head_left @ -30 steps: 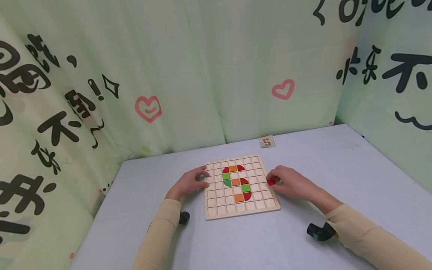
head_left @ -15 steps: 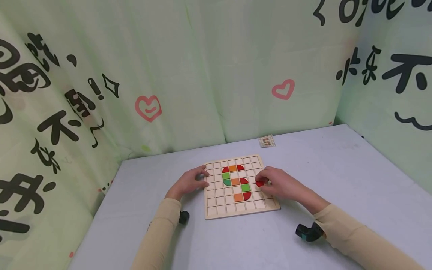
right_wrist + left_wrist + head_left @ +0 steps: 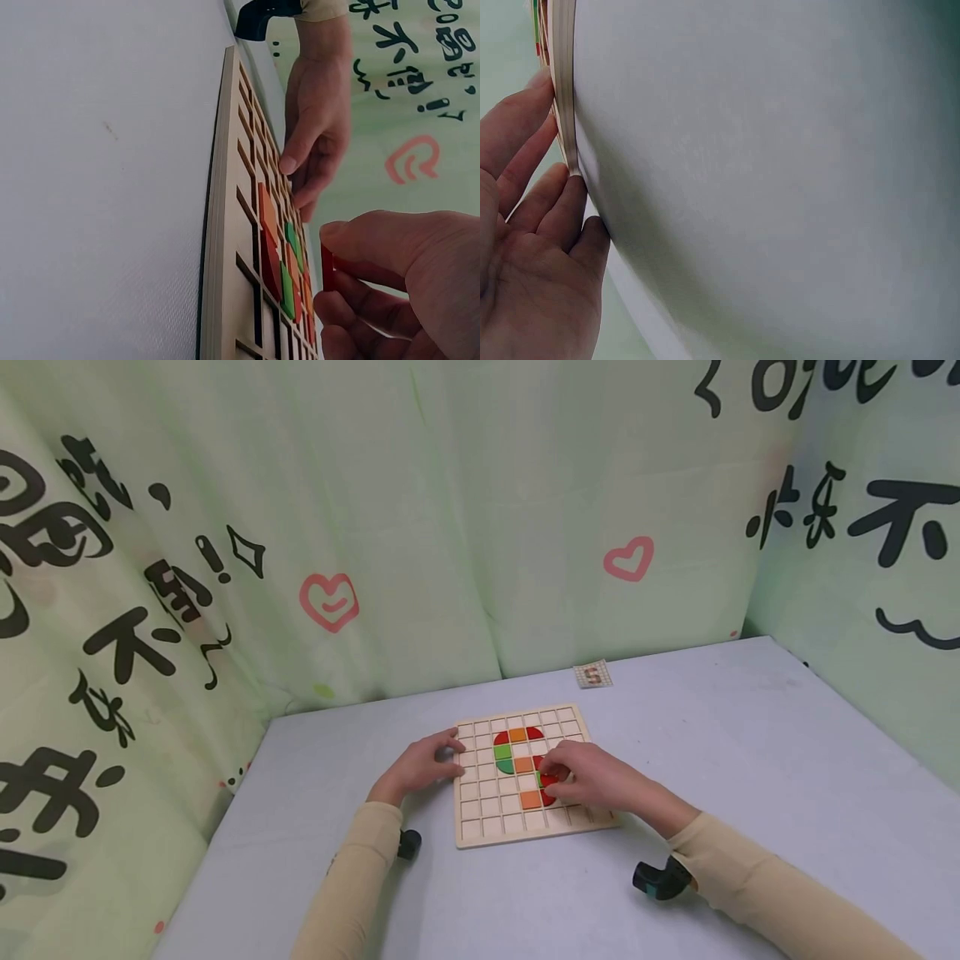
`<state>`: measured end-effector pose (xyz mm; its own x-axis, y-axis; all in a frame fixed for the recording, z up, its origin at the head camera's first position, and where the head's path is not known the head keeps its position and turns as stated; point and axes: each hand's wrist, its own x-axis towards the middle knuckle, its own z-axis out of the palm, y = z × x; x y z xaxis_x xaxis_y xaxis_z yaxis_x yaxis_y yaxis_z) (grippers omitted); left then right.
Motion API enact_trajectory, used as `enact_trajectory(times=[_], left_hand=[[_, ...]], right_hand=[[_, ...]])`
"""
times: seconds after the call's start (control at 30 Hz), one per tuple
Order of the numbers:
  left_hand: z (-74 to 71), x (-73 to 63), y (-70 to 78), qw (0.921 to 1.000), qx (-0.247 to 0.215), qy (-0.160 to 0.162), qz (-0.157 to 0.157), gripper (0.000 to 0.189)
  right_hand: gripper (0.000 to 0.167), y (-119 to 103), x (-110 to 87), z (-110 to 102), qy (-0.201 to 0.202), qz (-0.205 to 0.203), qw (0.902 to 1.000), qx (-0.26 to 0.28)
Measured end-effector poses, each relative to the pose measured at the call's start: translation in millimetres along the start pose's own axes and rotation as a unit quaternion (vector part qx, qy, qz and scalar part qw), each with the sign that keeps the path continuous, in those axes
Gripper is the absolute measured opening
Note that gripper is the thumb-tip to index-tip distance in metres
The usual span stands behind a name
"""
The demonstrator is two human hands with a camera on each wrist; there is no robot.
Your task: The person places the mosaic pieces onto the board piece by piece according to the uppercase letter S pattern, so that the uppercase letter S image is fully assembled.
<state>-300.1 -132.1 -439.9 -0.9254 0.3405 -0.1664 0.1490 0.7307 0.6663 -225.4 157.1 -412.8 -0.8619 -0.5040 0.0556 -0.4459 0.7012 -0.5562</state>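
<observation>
A wooden grid board (image 3: 480, 822) lies on the table, with red, orange and green tiles forming an S-like curve in its cells. My left hand (image 3: 420, 765) rests at the board's left edge, its fingertips against the side of the frame in the left wrist view. Over the right part of the pattern, my right hand (image 3: 603, 779) pinches a small red tile (image 3: 327, 268) between thumb and fingers. In the right wrist view this tile is held on edge, above the board. The hand partly hides the light green tile (image 3: 287, 291) and the red tiles around it.
A small card (image 3: 593, 674) with a figure on a grid lies near the table's back edge. Patterned curtains (image 3: 480, 527) hang behind and beside the white table (image 3: 495, 902). Black wrist devices (image 3: 662, 880) hang below both sleeves.
My right hand has moved left from the board's right edge to over the tile pattern, carrying the red tile. The left hand and the board have stayed where they were.
</observation>
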Motion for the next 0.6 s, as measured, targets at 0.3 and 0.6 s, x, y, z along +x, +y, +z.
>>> enact_trajectory(times=[0.3,0.6], left_hand=[[-0.4,0.7,-0.4,1.0000,0.004,0.002,0.001,0.033],[-0.8,-0.7,1.1,1.0000,-0.003,0.000,0.000,0.031]], right_hand=[[0.019,-6,5.1,4,-0.006,-0.021,0.9997,-0.006],[0.017,-11,8.0,8,-0.009,-0.030,0.9994,-0.012]])
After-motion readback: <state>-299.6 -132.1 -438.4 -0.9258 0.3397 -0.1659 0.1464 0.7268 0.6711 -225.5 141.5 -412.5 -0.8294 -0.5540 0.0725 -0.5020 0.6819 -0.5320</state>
